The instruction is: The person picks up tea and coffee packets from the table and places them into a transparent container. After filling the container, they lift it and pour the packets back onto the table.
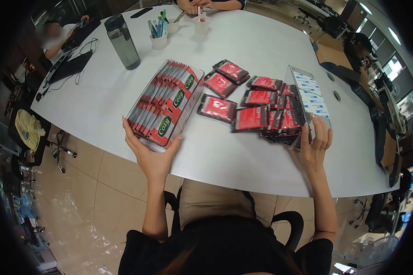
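Observation:
My left hand (152, 158) grips the near end of a clear plastic box (182, 123), thumb on one side and fingers on the other. Rows of red and grey packets (157, 103) fill that box, and green "Cozy" labels show along its side. My right hand (315, 145) is wrapped round the near end of a second clear box (311, 94), tipped on its side, with white and blue adhesive strips on its outer face. Beside its open side lies a heap of red and black packets (270, 107), some spread leftward on the table.
The white table (243, 172) curves in front of me. A grey bottle (122, 43) stands back left, near cups of pens (159, 41) and a cup (202, 25) with red items. A phone (141, 13) lies farther back. Other people sit around; cardboard (330, 50) is at right.

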`<state>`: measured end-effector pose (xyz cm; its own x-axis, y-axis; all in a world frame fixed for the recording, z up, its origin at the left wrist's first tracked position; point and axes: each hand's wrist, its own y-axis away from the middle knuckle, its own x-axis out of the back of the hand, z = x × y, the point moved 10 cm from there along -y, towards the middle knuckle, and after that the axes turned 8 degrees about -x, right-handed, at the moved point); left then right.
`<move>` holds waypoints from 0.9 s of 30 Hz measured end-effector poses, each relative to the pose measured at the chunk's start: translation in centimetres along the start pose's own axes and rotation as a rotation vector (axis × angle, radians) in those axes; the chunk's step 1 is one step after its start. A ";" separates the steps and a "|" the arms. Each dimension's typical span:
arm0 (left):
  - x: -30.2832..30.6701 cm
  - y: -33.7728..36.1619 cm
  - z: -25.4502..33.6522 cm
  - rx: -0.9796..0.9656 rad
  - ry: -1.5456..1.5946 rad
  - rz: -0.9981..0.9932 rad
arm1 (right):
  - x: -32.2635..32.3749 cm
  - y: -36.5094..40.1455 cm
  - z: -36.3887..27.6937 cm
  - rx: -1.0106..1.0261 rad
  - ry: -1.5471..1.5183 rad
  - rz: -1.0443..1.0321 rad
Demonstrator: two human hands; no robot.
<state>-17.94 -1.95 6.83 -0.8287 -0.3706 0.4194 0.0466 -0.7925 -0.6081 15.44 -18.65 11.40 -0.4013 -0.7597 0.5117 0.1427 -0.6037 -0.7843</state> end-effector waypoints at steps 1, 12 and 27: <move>0.0 0.0 0.1 0.000 0.002 0.000 | -0.1 0.4 0.2 0.018 0.030 0.003; -0.4 0.1 0.0 0.015 0.072 -0.014 | 0.1 1.4 6.9 0.179 0.252 -0.124; -0.6 0.1 0.1 -0.052 0.044 -0.021 | 6.4 1.3 12.9 -0.058 0.121 0.075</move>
<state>-17.37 -1.82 6.60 -0.8527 -0.3318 0.4035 0.0007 -0.7731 -0.6343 24.76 -27.39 18.19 -0.4985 -0.7650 0.4077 0.1251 -0.5289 -0.8394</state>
